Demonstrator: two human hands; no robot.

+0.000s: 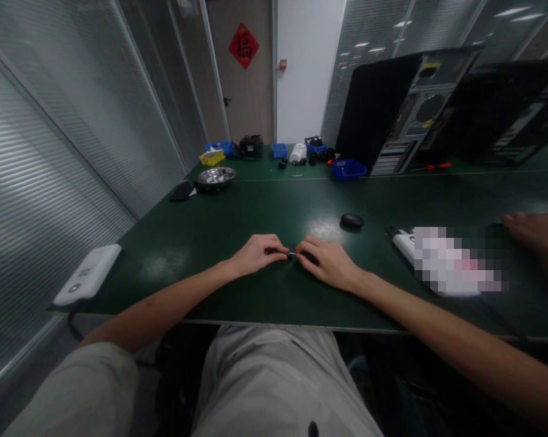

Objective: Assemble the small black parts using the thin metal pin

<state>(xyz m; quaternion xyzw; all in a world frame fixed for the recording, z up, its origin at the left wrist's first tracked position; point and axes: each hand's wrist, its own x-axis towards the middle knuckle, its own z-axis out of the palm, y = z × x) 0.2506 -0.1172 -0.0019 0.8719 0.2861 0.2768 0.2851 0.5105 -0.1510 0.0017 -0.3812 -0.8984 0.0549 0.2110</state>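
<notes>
My left hand (258, 254) is closed, thumb and fingers pinching a small black part (289, 257) just above the green tabletop. My right hand (326, 262) faces it, closed around a thin dark-handled tool (309, 257). A short silver shaft runs from the right fingertips to the black part; whether it enters the part is too small to tell. Fingers cover most of both items. Beyond my right hand lies a rounded black object (352, 221), shaped like a computer mouse.
A white device (88, 274) with a cable lies at the left edge; another, partly blurred (408, 246), lies right. A co-worker's hand (528, 227) rests farther right. Behind are a metal bowl (216, 176), blue trays (349, 169), a yellow tray (212, 158) and computer cases (392, 109).
</notes>
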